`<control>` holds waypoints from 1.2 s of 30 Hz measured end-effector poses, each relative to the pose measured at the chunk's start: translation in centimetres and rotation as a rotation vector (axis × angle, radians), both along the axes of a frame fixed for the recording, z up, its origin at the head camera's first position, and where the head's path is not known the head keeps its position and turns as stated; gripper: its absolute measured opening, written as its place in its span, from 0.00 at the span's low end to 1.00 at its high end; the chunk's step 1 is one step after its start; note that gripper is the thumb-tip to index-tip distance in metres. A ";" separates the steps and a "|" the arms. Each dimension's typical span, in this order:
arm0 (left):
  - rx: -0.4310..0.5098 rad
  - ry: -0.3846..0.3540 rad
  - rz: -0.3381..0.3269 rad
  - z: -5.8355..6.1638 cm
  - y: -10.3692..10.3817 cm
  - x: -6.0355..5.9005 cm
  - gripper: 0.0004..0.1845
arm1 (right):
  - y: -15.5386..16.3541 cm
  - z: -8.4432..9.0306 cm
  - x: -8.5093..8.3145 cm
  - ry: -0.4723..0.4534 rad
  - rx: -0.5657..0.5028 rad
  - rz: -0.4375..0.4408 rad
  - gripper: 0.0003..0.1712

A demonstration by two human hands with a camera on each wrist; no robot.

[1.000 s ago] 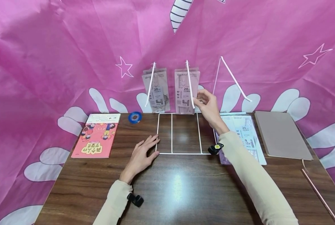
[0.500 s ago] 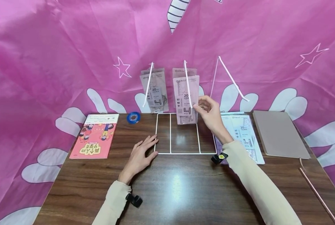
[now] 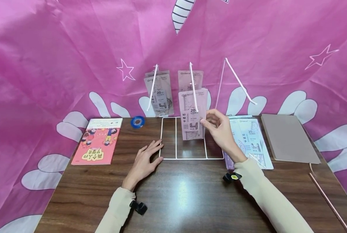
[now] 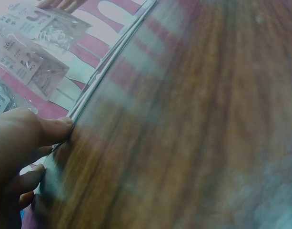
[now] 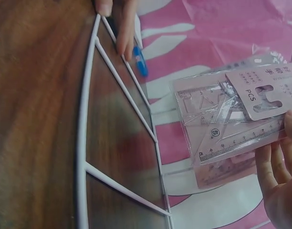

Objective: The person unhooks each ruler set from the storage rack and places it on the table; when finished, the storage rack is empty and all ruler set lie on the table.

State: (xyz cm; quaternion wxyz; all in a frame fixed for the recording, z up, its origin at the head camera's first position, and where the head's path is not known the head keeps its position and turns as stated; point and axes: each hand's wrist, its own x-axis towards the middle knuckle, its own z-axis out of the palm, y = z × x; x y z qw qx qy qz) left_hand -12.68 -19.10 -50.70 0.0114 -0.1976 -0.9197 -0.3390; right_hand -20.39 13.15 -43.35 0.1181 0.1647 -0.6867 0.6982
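Note:
My right hand pinches the right edge of a pink ruler set in a clear sleeve, between thumb and fingers. In the right wrist view, rulers and a set square show through the sleeve of this ruler set. The front end of the rack's middle prong overlaps the held set in the head view. Behind it a second pink ruler set hangs further back. My left hand rests at the left side of the white wire rack, its thumb on the wire.
Grey ruler sets hang on the left prong; the right prong slants outward. Right of the rack lie light blue and purple ruler sets, a grey notebook and a copper-coloured rod. Blue tape and a pink book lie left.
My right hand has drawn the front pink ruler set forward and down, away from the one behind it, which now shows more. My left hand stays at the rack.

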 end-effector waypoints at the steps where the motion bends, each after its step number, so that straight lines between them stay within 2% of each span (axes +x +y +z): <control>1: 0.000 0.009 -0.001 0.0 0.0 0.0 0.29 | 0.0 0.0 0.3 -0.004 -0.003 0.006 0.12; 5: -0.006 0.030 -0.005 -0.1 0.0 -0.1 0.30 | 0.0 0.2 1.3 -0.018 -0.003 0.019 0.12; 11: -0.006 0.004 0.000 -0.2 -0.1 -0.1 0.30 | 0.0 0.3 2.5 -0.020 -0.008 0.030 0.12; 27: -0.010 -0.013 -0.002 0.0 0.0 -0.1 0.30 | 0.6 0.8 4.9 -0.014 -0.019 0.034 0.13; 36: 0.001 -0.011 -0.005 0.0 -0.1 -0.1 0.30 | 1.0 0.9 6.1 -0.009 0.021 0.050 0.12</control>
